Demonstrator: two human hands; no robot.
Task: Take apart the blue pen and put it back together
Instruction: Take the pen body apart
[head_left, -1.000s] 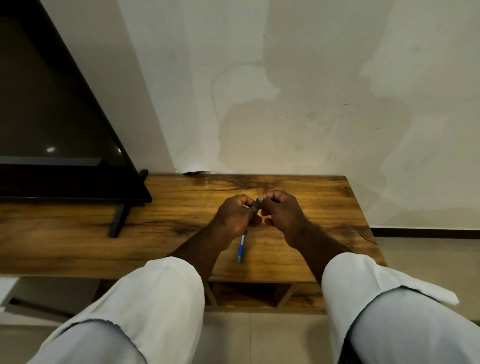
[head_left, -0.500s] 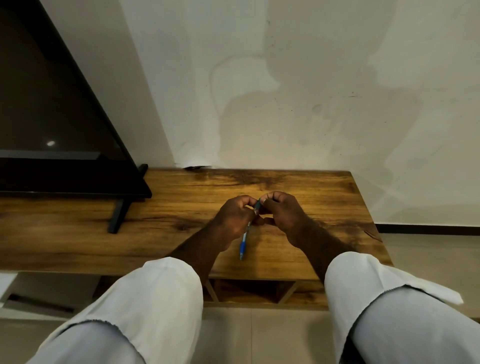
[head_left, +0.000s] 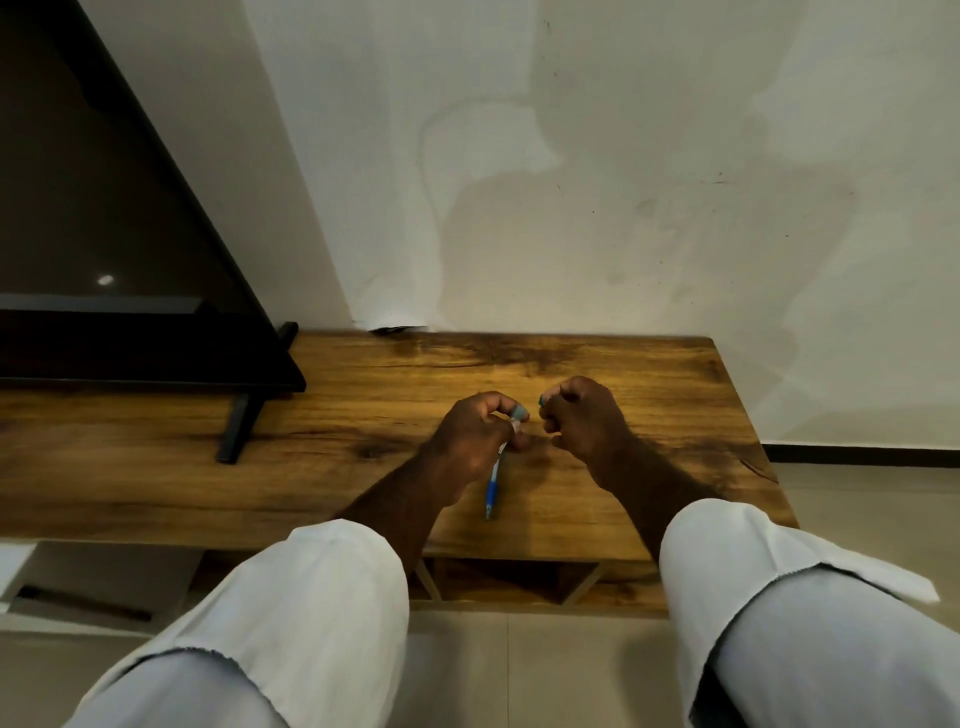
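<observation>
My left hand (head_left: 470, 441) grips the upper part of the blue pen (head_left: 492, 486), whose blue grip end points down toward me over the wooden table (head_left: 337, 415). The pen's top end shows between my left fingers. A small blue-green end piece (head_left: 542, 399) is pinched in my right hand (head_left: 582, 415), a short gap away from the pen's top. Both hands hover just above the table's middle.
A black television (head_left: 104, 234) on a stand (head_left: 239, 426) fills the table's left part. A pale wall rises behind the table. The table's right edge lies near my right forearm, with tiled floor beyond and below.
My hands were joined at the pen's top; now my right hand has pulled away to the right with a small end piece, leaving the pen body in my left hand.
</observation>
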